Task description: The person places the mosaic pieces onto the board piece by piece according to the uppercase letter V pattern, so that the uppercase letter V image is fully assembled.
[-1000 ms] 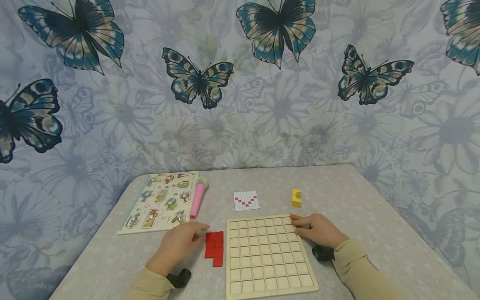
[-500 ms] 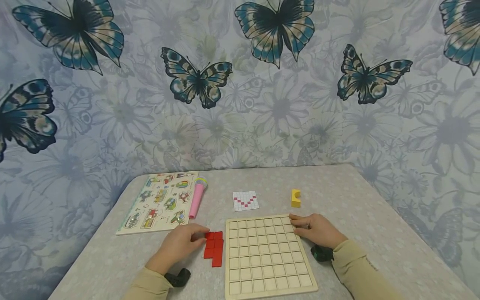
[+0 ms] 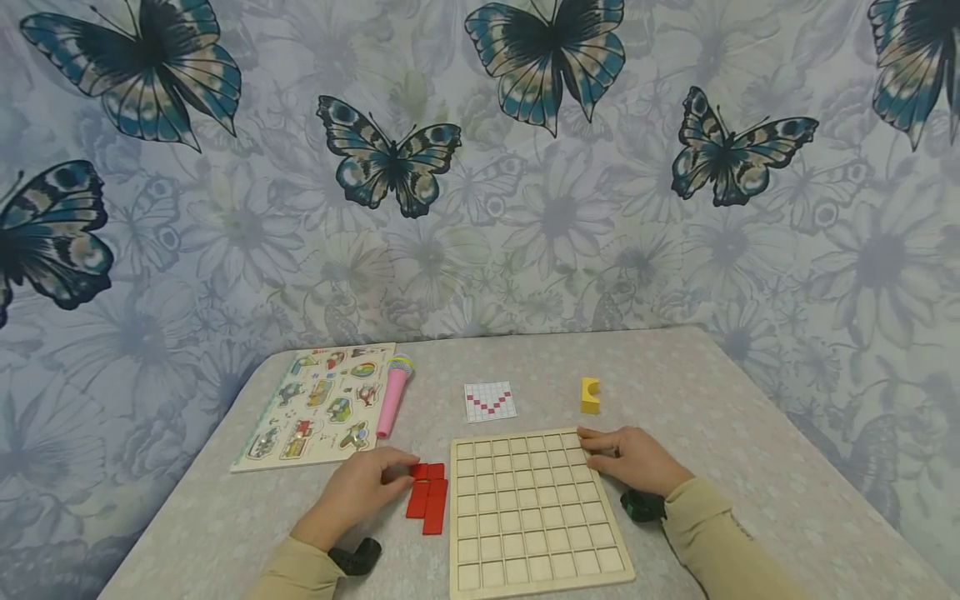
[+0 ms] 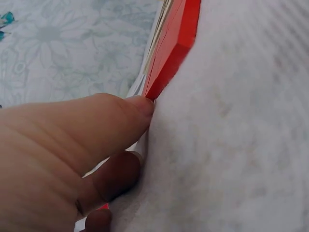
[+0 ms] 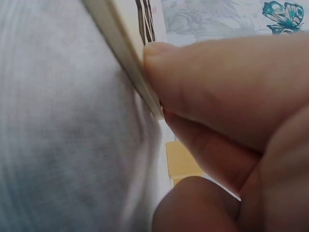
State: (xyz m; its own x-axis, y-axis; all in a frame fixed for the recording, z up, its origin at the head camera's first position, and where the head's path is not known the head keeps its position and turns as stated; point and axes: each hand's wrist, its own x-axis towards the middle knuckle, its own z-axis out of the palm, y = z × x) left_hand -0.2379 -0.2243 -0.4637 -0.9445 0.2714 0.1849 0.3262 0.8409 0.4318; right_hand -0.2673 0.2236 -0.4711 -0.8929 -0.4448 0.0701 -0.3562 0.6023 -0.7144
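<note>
My left hand (image 3: 358, 487) is at the far left end of a group of flat red tiles (image 3: 433, 507), pinching a far tile (image 3: 420, 472) between thumb and index finger. In the left wrist view the thumb (image 4: 116, 116) touches the corner of a red tile (image 4: 176, 46); the index fingertip is hidden. A pale wooden grid board (image 3: 536, 512) with bare square cells lies to the right of the tiles. My right hand (image 3: 637, 460) holds its far right corner. In the right wrist view the thumb (image 5: 193, 67) presses against the board's edge (image 5: 126, 55).
A small card (image 3: 491, 402) printed with a pink V of squares lies behind the board. A yellow notched block (image 3: 590, 396) stands to its right. At the left are a pink toy microphone (image 3: 393, 400) and a picture puzzle board (image 3: 318, 408). A patterned cloth hangs behind.
My left thumb and index finger have closed in on the far tile. The far red tiles now show a seam between them and the nearer ones. My right hand stays at the board's corner.
</note>
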